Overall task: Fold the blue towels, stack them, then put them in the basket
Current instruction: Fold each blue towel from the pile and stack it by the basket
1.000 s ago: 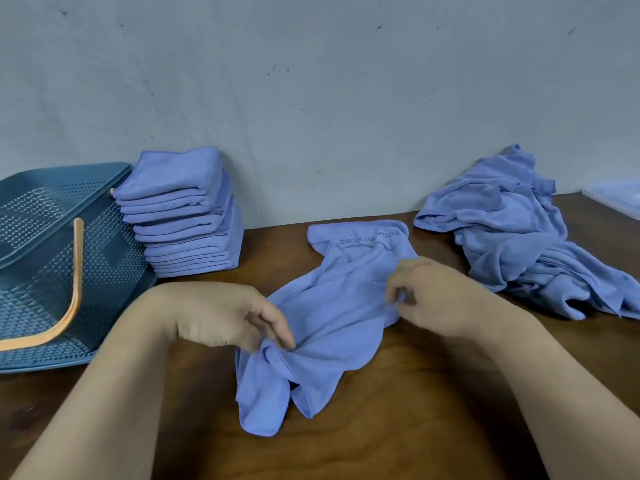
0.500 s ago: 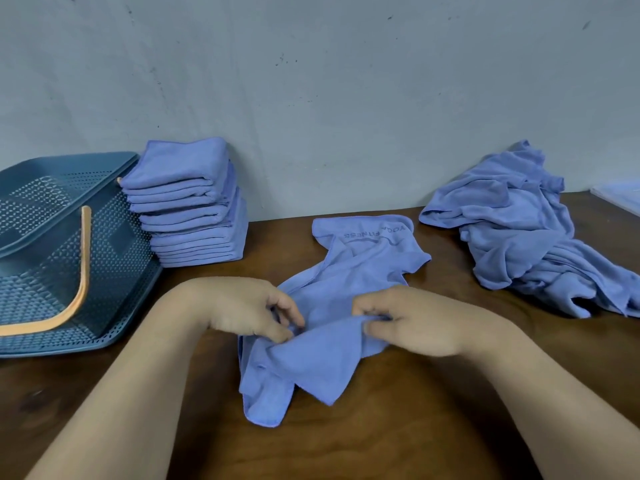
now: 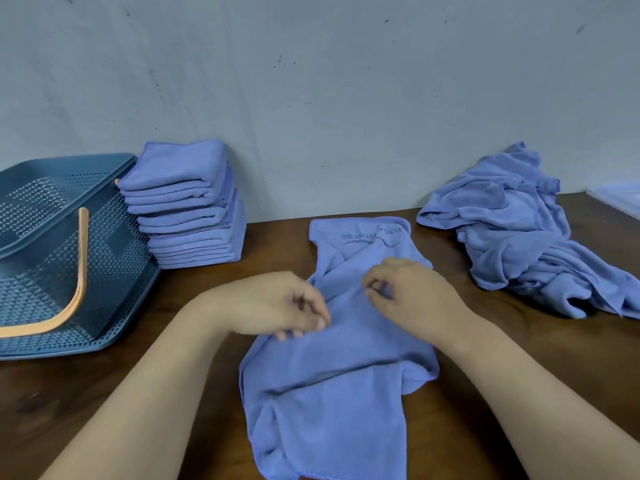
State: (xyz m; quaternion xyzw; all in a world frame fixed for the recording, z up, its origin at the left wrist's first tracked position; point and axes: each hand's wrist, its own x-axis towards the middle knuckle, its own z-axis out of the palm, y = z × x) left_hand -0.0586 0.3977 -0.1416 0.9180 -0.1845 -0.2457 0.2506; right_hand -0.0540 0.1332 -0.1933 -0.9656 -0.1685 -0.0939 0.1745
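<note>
A crumpled blue towel [image 3: 332,393] with dark lettering at its far end lies lengthwise on the brown table [image 3: 104,393] in front of me. My left hand [image 3: 277,306] has its fingers curled on the towel's left edge near the middle. My right hand [image 3: 412,292] pinches fabric close beside it, a little farther back. A stack of several folded blue towels [image 3: 187,209] stands against the wall at the back left. Left of the stack sits the dark blue perforated basket [image 3: 114,258] with an orange handle [image 3: 78,282]. Nothing shows inside the basket.
A heap of unfolded blue towels [image 3: 519,230] lies at the back right of the table. A pale flat object [image 3: 620,199] shows at the right edge behind it. The grey wall [image 3: 311,98] closes off the back.
The towel has been drawn out longer toward me and lies flatter. Both hands have shifted farther up the towel, and they stay close together.
</note>
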